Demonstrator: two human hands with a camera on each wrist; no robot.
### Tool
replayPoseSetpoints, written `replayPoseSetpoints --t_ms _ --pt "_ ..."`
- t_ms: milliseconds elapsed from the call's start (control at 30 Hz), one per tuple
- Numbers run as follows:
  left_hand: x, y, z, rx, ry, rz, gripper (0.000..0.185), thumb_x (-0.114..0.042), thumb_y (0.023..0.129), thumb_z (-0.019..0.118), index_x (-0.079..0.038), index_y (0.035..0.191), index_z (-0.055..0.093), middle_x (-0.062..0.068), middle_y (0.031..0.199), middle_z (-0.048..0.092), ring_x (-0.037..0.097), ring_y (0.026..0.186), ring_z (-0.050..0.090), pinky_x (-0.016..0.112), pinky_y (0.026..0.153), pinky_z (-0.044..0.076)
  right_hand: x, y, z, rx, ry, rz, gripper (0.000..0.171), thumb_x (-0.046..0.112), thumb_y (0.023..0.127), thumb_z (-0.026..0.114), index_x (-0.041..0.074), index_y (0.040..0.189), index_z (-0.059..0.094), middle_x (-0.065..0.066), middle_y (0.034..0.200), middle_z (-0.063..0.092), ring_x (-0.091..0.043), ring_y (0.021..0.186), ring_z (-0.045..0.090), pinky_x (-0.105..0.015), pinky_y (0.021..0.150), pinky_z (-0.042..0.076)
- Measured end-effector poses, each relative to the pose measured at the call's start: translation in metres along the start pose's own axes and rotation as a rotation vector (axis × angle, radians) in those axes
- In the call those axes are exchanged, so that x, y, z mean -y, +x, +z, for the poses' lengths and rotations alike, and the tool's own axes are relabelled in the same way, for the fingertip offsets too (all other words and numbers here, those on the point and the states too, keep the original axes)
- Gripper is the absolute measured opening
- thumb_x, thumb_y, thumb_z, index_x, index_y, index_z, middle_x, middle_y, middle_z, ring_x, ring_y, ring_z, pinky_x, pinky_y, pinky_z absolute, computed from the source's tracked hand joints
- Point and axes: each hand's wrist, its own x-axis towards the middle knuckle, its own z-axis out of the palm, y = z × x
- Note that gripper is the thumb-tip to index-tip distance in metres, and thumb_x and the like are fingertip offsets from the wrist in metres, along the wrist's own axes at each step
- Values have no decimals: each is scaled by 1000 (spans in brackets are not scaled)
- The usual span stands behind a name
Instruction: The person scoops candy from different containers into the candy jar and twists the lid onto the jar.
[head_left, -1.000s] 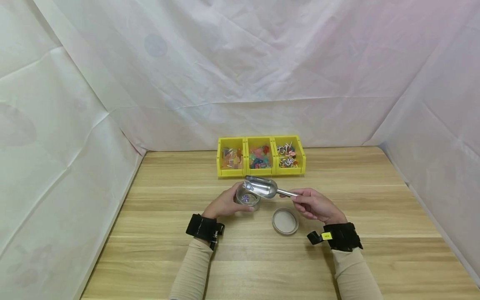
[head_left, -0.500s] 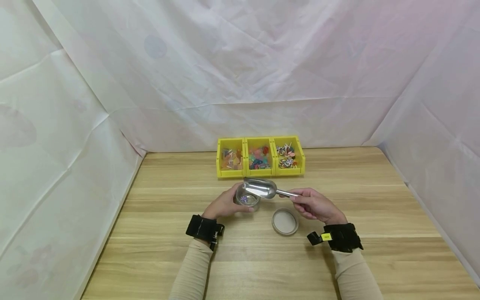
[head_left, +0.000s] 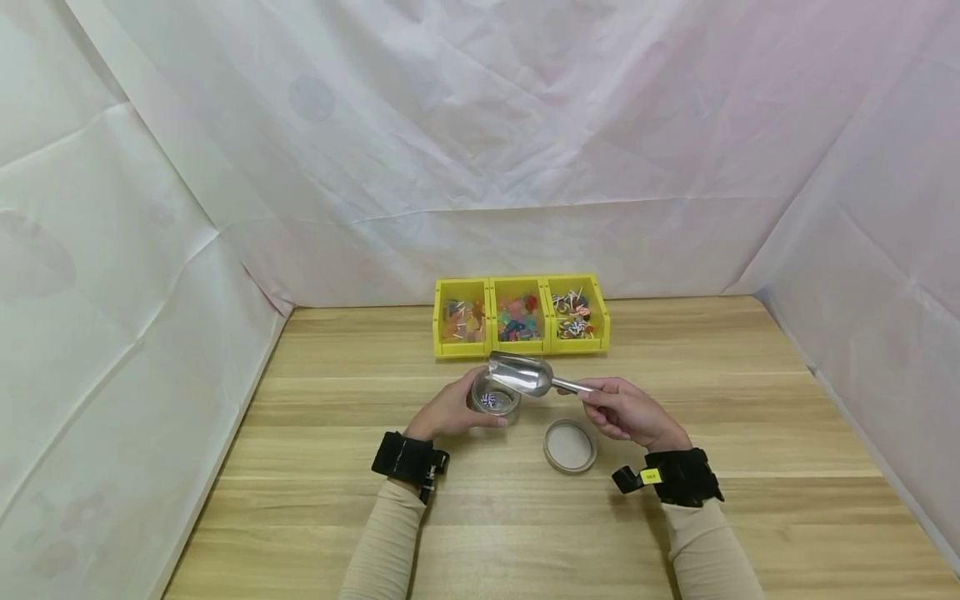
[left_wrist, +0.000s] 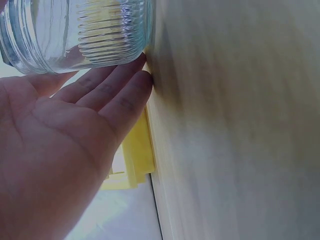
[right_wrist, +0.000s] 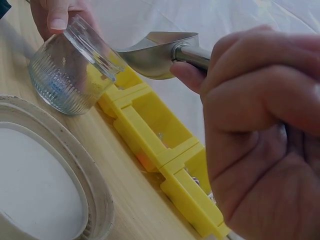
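Metal scoop (head_left: 522, 375), held over the mouth of the glass jar (right_wrist: 62, 82): its bowl points left and slightly forward, the long axis running nearly crosswise back to the handle. The right hand (head_left: 630, 410) grips that handle; the left hand (head_left: 452, 407) curls round the jar, which appears upright on the tabletop (head_left: 510, 533). Good tipping would seem to call for centring the lip inside the rim, rolling the handle gradually, and bracing the jar.
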Motion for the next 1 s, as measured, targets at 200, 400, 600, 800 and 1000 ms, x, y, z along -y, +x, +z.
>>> replayPoseSetpoints --t_ms 200,400,600,800,1000 --pt "-1 0 1 -1 -7 -6 98 -45 71 88 -29 152 35 5 146 52 29 134 47 52 112 36 0 0 0 -3 8 -8 28 15 105 46 3 125 63 3 65 46 -3 43 39 -30 36 16" --pt "-2 -1 1 0 -20 2 98 -44 72 88 -29 152 35 6 146 52 29 134 47 53 112 36 -1 -1 0 -17 17 -2 28 16 105 47 2 124 63 4 65 47 -2 44 40 -28 37 18" --pt "-2 -2 1 -7 -19 0 98 -44 71 88 -28 152 35 5 146 52 29 134 47 53 111 36 -1 1 0 -10 7 2 29 19 106 46 1 123 61 5 67 48 -2 45 41 -24 37 22" --pt "-2 -1 1 -8 -18 0 100 -44 70 89 -28 153 35 4 147 51 28 135 46 51 112 36 -2 2 0 -15 15 2 29 20 106 46 2 124 61 5 66 48 -1 45 42 -23 36 23" --pt "-3 -2 -1 -12 -15 -9 103 -46 69 89 -31 154 32 4 150 47 29 138 43 54 113 33 -2 4 3 -39 13 2 39 22 106 47 -6 131 53 5 66 47 -2 44 40 -25 37 21"
